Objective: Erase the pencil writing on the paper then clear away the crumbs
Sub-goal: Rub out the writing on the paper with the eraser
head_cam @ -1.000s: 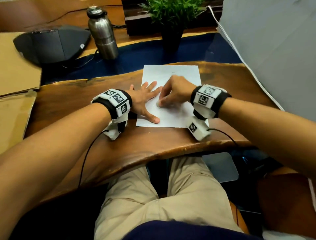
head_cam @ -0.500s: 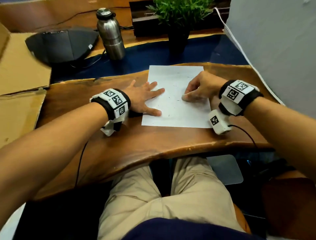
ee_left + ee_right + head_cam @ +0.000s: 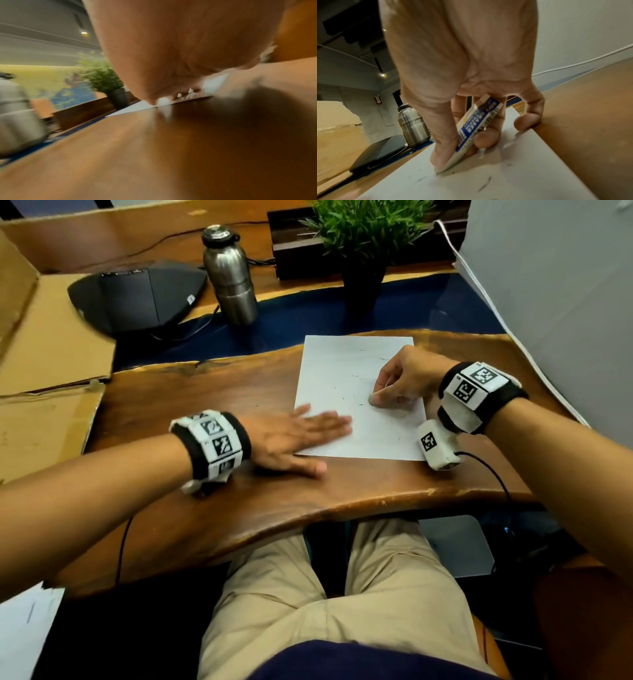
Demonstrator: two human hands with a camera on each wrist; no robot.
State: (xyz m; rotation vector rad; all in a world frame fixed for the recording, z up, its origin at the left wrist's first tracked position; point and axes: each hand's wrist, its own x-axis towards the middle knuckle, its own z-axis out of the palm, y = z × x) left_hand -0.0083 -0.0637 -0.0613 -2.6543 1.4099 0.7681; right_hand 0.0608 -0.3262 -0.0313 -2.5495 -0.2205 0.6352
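Observation:
A white sheet of paper [image 3: 339, 371] lies on the wooden desk [image 3: 239, 498], strewn with several dark eraser crumbs [image 3: 346, 398]. My right hand [image 3: 400, 381] pinches a white eraser [image 3: 471, 129] in a blue printed sleeve, its tip pressed on the paper [image 3: 471, 181] near the right edge. Crumbs [image 3: 485, 184] lie just in front of it. My left hand [image 3: 301, 436] lies flat, fingers straight, over the paper's lower left corner, blurred. In the left wrist view the left hand [image 3: 171, 54] fills the top, fingertips on the paper [image 3: 137, 106].
A steel bottle [image 3: 229, 275] and a black conference phone [image 3: 137, 296] stand at the back left, a potted plant [image 3: 363, 244] behind the paper. Cardboard [image 3: 44, 337] lies at the left, a grey panel [image 3: 555, 285] at the right. The desk's front edge [image 3: 342, 508] is near my lap.
My right hand with the eraser has moved from the paper's middle to its right side. My left hand slid down and right across the lower left corner, leaving crumbs uncovered.

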